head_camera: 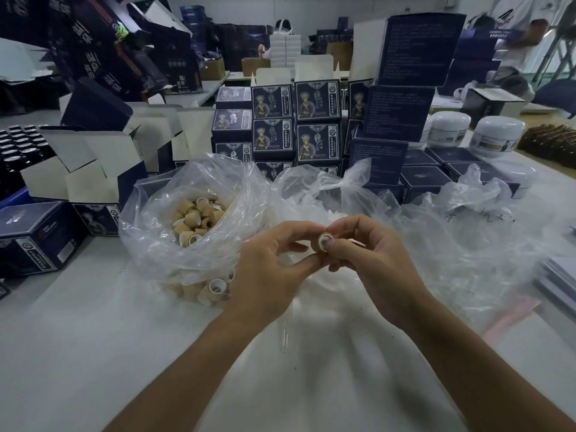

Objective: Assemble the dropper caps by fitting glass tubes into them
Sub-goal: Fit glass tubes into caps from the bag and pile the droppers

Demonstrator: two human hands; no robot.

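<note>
A tan dropper cap (pixel 323 241) with a white inner rim is held above the table, its open end facing me. My right hand (pixel 371 269) pinches it between thumb and forefinger. My left hand (pixel 271 269) meets it from the left, thumb and forefinger curled onto its white far end. Thin clear glass tubes (pixel 284 335) show below my left wrist; whether they hang from that hand or lie on the table is unclear. An open clear bag (pixel 156 244) at the left holds several loose tan caps (pixel 194 219).
A second clear bag (pixel 330 188) with white contents sits behind my hands, and a crumpled one (pixel 467 207) lies to the right. Dark blue printed boxes (pixel 314 126) are stacked at the back, open cartons (pixel 93 169) at left, white jars (pixel 495 135) at right.
</note>
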